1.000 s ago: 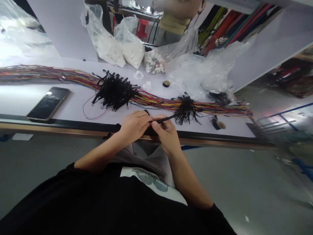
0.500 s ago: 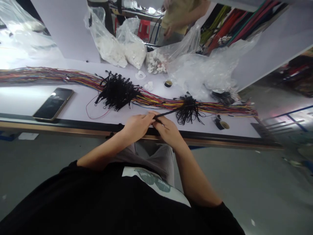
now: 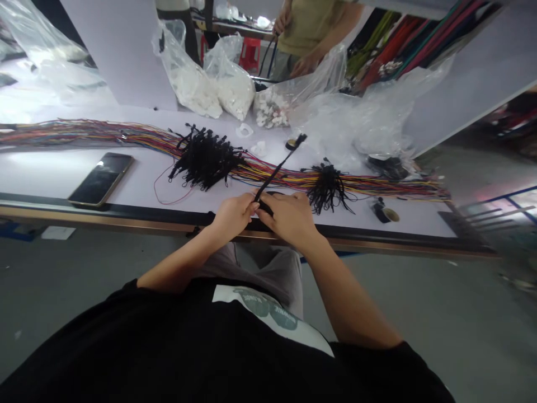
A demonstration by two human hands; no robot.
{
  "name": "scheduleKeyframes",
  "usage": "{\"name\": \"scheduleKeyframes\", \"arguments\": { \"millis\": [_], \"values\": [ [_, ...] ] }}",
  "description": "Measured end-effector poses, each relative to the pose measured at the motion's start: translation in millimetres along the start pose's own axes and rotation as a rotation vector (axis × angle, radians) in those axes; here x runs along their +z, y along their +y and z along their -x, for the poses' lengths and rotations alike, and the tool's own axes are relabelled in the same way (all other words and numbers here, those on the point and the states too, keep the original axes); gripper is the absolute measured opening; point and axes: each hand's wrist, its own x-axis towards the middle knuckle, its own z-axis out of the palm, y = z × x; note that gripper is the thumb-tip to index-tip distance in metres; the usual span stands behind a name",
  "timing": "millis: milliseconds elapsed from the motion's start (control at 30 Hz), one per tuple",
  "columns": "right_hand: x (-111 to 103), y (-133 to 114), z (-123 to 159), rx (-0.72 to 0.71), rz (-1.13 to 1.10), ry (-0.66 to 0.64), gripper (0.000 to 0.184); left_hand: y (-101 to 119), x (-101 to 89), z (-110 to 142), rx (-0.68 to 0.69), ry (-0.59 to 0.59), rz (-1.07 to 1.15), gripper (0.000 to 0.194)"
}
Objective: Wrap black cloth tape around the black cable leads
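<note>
Above the table's front edge, my left hand [image 3: 233,216] pinches the lower end of a black taped cable [image 3: 277,168]. The cable slants up and right, with its free end over the wire bundle. My right hand [image 3: 290,217] is close beside, closed around a dark round thing [image 3: 265,205] that looks like a roll of black tape, mostly covered by the fingers. Behind the hands lies a long bundle of coloured wires [image 3: 268,171]. Two clumps of black looped cable ends, a larger left clump [image 3: 205,158] and a smaller right clump [image 3: 329,187], lie across it.
A phone [image 3: 101,179] lies at the left. Tape rolls lie behind the bundle [image 3: 291,144] and at the right [image 3: 385,211]. Plastic bags of white parts [image 3: 235,92] line the back. Beyond the opening stands a co-worker [image 3: 314,33], with a red stool [image 3: 250,54].
The cable has swung from pointing right to pointing up and right. My right hand has spread over the dark roll. The co-worker's hands have moved, and the view has shifted slightly.
</note>
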Motion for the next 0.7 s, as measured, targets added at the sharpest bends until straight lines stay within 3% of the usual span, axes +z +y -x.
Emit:
{"name": "scheduleKeyframes", "arguments": {
  "millis": [100, 200, 333, 467, 700],
  "values": [
    [3.1, 1.1, -0.4, -0.031, 0.04, -0.002, 0.038, -1.5, 6.5, 1.8, -0.024, -0.03, -0.239, 0.024],
    [6.0, 3.4, 0.2, -0.081, 0.054, -0.004, 0.04, -4.0, 7.2, 1.4, 0.026, -0.1, -0.292, 0.029],
    [9.1, 7.6, 0.3, -0.14, 0.065, -0.006, 0.04, -5.4, -0.1, -3.0, 0.101, -0.2, -0.157, 0.024],
    [13.5, 9.7, -1.9, -0.159, 0.068, 0.025, 0.038, -4.7, -0.8, -6.9, 0.055, -0.237, 0.026, 0.02],
    [18.0, 4.6, -16.0, -0.166, 0.053, 0.071, 0.04, -19.6, 14.8, -13.5, -0.132, -0.102, 0.428, 0.014]
  ]
}}
